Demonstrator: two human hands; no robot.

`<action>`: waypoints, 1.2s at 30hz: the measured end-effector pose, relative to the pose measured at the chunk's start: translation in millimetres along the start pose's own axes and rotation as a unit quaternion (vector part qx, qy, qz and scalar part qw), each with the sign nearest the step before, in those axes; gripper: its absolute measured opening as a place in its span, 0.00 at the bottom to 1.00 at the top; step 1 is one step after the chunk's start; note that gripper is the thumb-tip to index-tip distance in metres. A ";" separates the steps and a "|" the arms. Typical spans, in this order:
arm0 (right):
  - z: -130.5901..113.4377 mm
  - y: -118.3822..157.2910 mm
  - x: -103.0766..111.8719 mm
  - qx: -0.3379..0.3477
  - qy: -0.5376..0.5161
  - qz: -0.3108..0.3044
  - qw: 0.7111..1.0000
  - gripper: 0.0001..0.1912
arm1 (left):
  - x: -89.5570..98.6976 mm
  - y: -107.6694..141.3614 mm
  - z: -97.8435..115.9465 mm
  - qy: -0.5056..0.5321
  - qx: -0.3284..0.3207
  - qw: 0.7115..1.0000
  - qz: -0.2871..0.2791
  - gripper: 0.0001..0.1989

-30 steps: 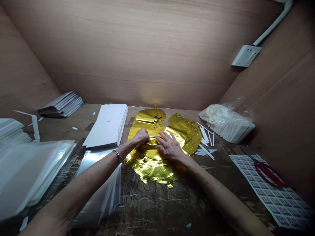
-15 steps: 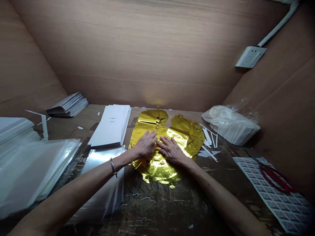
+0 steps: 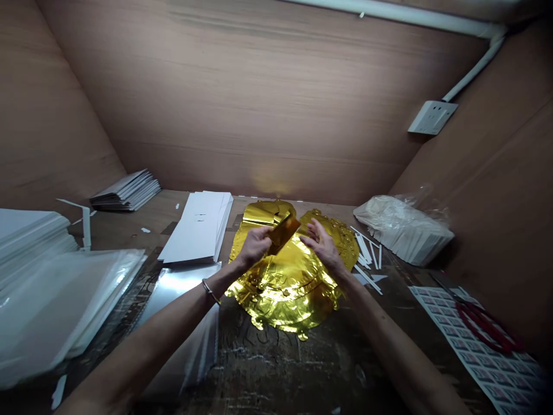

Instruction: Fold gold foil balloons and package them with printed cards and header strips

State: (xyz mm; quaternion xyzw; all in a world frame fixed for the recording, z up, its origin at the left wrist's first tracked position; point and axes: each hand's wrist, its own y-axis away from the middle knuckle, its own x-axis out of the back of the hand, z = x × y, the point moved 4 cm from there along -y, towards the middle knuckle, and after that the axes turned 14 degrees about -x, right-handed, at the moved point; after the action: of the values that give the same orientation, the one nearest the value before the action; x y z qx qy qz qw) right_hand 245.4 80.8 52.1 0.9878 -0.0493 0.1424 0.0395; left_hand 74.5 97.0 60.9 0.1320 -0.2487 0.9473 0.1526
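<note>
My left hand point(image 3: 256, 244) grips a folded piece of gold foil point(image 3: 283, 233), raised over the pile of shiny gold foil sheets point(image 3: 285, 288) on the table. The folded piece is a flat, narrow packet tilted up to the right. Just right of it, my right hand point(image 3: 320, 244) hovers with fingers apart and holds nothing. Beneath both hands the foil sheets lie spread and overlapping, with rounded, scalloped edges. A bangle point(image 3: 211, 291) circles my left wrist.
Left of the foil lie white cards point(image 3: 199, 227) and clear plastic sleeves point(image 3: 185, 282), with more sleeves point(image 3: 73, 305) farther left. On the right are white strips point(image 3: 365, 253), a plastic-wrapped bundle point(image 3: 406, 230), a sticker sheet point(image 3: 466, 340) and red-handled scissors point(image 3: 488, 325).
Both hands were pressed on the foil; now the left has lifted a folded piece and the right has come up and away with fingers spread. The view has tilted up slightly.
</note>
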 end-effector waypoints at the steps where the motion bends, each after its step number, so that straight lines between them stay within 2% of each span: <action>1: -0.9 -0.3 1.5 -0.035 -0.073 0.001 0.997 0.37 | 4.9 -1.6 0.2 0.079 0.009 0.996 0.049 0.11; 3: -0.5 3.4 -8.8 -0.097 -0.182 -0.042 0.978 0.34 | 8.6 -1.0 -1.1 0.222 0.034 0.966 0.127 0.11; 5: 0.9 12.5 -32.0 -0.143 -0.255 -0.111 0.950 0.25 | 5.0 3.5 -4.5 0.350 0.068 0.915 0.190 0.11; 7: 2.7 22.8 -55.8 -0.167 -0.319 -0.146 0.922 0.19 | -1.3 9.0 -7.1 0.397 0.086 0.886 0.223 0.12; 9: 5.0 29.6 -71.1 -0.171 -0.370 -0.124 0.905 0.15 | -5.8 13.9 -8.2 0.404 0.080 0.878 0.243 0.12; 12: 9.6 30.9 -76.0 -0.159 -0.405 -0.057 0.898 0.13 | -7.5 17.8 -6.9 0.396 0.060 0.884 0.239 0.12; 15: 15.1 26.3 -70.7 -0.147 -0.381 -0.026 0.912 0.12 | -1.1 17.2 -3.0 0.377 0.065 0.896 0.225 0.16; 19: 21.5 23.9 -66.0 -0.152 -0.327 -0.033 0.932 0.11 | 24.2 11.3 2.3 0.284 0.060 0.912 0.289 0.28; 21: 22.3 25.0 -65.5 -0.156 -0.308 -0.042 0.938 0.10 | 34.4 7.5 3.2 0.233 0.050 0.924 0.298 0.26; 23: 22.0 25.9 -64.9 -0.157 -0.295 -0.046 0.941 0.10 | 38.7 4.8 1.3 0.207 0.047 0.936 0.282 0.21; 29: 24.3 23.9 -60.7 -0.152 -0.287 -0.048 0.944 0.10 | 37.7 4.3 -6.7 0.211 0.022 0.941 0.265 0.18; 31: 26.0 23.7 -59.3 -0.152 -0.287 -0.046 0.945 0.10 | 37.6 3.4 -8.8 0.204 0.020 0.945 0.256 0.13; 33: 27.2 24.3 -58.3 -0.155 -0.281 -0.044 0.946 0.10 | 37.5 2.1 -12.1 0.205 0.035 0.949 0.238 0.09; 36: 26.4 25.7 -57.6 -0.154 -0.270 -0.041 0.950 0.10 | 37.1 1.4 -18.7 0.237 0.081 0.940 0.230 0.11</action>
State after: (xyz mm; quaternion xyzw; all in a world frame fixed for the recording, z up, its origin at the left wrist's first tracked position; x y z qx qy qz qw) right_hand 194.9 57.9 12.1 0.9724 -0.0389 -0.1411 0.1819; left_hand 36.6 113.6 56.7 -0.1451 -0.1513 0.9774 -0.0261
